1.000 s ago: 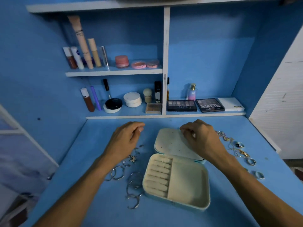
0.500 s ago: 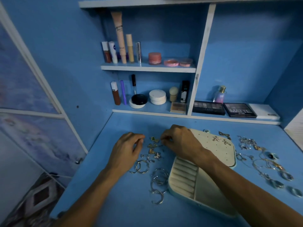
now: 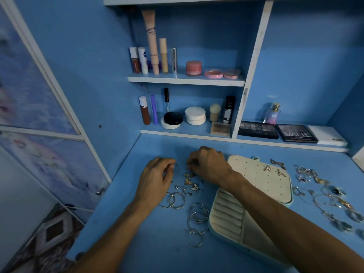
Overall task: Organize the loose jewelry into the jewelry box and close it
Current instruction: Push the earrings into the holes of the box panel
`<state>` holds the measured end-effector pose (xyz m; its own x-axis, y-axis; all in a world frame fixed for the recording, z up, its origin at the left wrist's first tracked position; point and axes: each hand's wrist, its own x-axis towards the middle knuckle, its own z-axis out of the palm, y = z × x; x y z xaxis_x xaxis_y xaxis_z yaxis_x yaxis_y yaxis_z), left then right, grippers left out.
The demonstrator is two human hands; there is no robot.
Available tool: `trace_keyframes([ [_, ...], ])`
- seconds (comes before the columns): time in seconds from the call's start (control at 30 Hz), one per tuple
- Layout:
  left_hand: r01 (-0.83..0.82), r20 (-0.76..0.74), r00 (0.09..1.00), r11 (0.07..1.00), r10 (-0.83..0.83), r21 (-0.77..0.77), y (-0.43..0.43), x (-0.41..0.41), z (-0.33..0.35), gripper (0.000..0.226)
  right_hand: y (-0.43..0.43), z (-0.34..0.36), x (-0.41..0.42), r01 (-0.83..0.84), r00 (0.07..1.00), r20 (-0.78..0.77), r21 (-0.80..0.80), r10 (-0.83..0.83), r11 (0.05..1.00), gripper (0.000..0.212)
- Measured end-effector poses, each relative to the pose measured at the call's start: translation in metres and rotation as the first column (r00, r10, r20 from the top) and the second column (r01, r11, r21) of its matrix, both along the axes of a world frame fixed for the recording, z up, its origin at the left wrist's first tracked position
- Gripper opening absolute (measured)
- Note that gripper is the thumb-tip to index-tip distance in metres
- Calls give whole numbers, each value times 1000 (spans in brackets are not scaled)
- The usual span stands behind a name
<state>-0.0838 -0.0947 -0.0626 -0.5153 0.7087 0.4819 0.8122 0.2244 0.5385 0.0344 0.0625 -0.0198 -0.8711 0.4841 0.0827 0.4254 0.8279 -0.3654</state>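
Cream velvet is what the jewelry box (image 3: 224, 236) is lined with. It's laid open on the tabletop (image 3: 149, 243), right of centre, with the lid (image 3: 256, 186) folded flat at the back and a few butterfly studs (image 3: 272, 169) already pinned into its holes. The ring rolls (image 3: 226, 213) look unfilled.

Just left of the box, a scatter of small earrings (image 3: 190, 182) is being worked at. The right hand (image 3: 208, 164) is curled over its far end and the left hand (image 3: 155, 178) is curled just beside it. Whether anything is actually pinched in either can't be told, since the fingertips are tucked under.

Hoops (image 3: 198, 215) are piled nearer the front, and a tangle of rings and chains (image 3: 325, 194) is spread on the box's other side.

Risk-wise, the right forearm is stretched across the open box, so the box could get nudged. A tiny stud could also be flicked off the tabletop and lost.
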Motion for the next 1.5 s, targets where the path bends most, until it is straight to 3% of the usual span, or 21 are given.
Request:
trace_keyframes([
  [0.13,-7,25,1000,1000,7,-20,4,-4,7,12,4,0,4,-11,995,-102,-95,1,995,10],
  [0.33,21,-54,998,974,-34,-225,15,-16,25,10,6,1,22,9,954,-293,-200,-68,980,3],
  [0.43,76,-101,988,943,-114,-323,20,-17,30,12,5,2,30,-12,943,-328,-210,-59,978,3],
  [0.53,88,-185,971,944,-153,-317,22,-17,33,13,4,4,38,-20,932,-357,-222,-62,975,3],
  [0.77,134,-179,954,876,-241,-464,23,-18,39,16,4,6,49,-27,929,-366,-237,-63,971,4],
  [1.13,41,-242,949,837,-204,-545,34,-11,46,17,7,5,58,-37,921,-386,-209,-48,977,2],
  [1.5,100,-101,981,881,-164,-463,34,-2,43,12,7,3,59,-32,926,-375,-210,-50,977,4],
])
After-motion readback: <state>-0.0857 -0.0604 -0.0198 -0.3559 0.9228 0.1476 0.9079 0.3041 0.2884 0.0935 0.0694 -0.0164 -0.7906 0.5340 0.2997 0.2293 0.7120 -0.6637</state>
